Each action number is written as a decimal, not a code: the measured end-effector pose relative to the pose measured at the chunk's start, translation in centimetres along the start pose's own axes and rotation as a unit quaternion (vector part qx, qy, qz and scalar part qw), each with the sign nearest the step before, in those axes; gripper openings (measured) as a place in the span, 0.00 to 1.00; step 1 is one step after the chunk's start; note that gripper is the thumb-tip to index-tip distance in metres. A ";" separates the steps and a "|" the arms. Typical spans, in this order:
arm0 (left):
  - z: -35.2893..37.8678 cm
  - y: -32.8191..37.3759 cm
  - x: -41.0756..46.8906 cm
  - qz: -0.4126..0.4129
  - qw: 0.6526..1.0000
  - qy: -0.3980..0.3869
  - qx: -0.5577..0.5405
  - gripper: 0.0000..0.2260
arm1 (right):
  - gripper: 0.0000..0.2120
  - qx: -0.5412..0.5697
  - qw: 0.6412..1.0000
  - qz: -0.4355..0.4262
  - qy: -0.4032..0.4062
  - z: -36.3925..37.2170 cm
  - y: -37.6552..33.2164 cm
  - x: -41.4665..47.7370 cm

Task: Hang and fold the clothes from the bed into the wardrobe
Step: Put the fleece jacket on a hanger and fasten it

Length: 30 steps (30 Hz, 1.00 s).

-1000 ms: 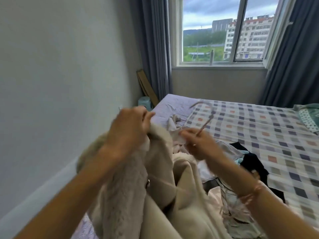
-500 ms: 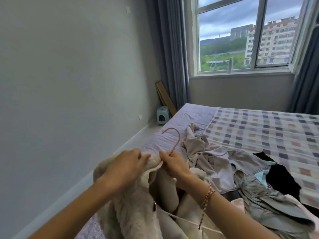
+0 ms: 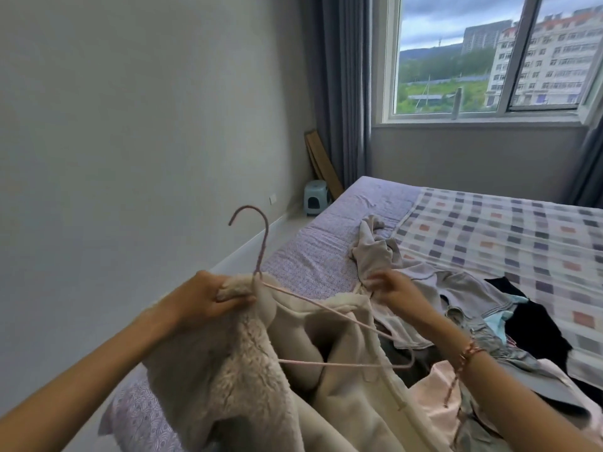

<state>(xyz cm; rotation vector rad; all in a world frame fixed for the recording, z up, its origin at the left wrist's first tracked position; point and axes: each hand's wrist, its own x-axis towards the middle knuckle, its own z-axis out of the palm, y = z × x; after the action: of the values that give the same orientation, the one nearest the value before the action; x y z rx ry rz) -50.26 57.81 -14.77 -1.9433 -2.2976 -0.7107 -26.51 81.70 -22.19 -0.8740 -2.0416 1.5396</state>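
Note:
A cream fleece-lined coat is held up over the near corner of the bed. My left hand grips its fluffy collar together with the neck of a thin pink wire hanger, whose hook points up. The hanger's right arm runs across the open coat and its end is bare. My right hand pinches the coat's other front edge, further right. A heap of clothes in grey, black, light blue and pink lies on the bed behind my right arm.
A checked sheet covers the bed's right part. A grey wall is close on the left with a narrow floor strip. A small blue stool and leaning boards stand by the curtain below the window.
My right hand left the hanger neck and moved right to the coat's front edge. My left hand now holds collar and hanger together. The hanger's triangle has come into view.

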 end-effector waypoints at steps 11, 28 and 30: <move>-5.4 3.3 -1.9 0.002 1.000 -0.004 0.011 0.13 | 0.16 -0.520 0.838 -0.073 -0.153 5.0 1.7 4.3; -2.7 6.5 1.7 -0.153 0.981 0.018 0.118 0.16 | 0.11 -0.273 0.958 -0.014 0.090 -7.6 -9.7 4.0; -1.7 8.1 2.8 -0.170 0.971 0.056 0.156 0.16 | 0.16 -0.254 0.962 -0.046 0.093 -7.1 -11.6 3.0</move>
<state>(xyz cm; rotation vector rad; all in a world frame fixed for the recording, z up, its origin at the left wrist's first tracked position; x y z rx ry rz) -43.59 60.67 -9.83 -1.3619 -2.5147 -0.4272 -26.49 86.54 -9.17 -1.0391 -2.3309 0.8505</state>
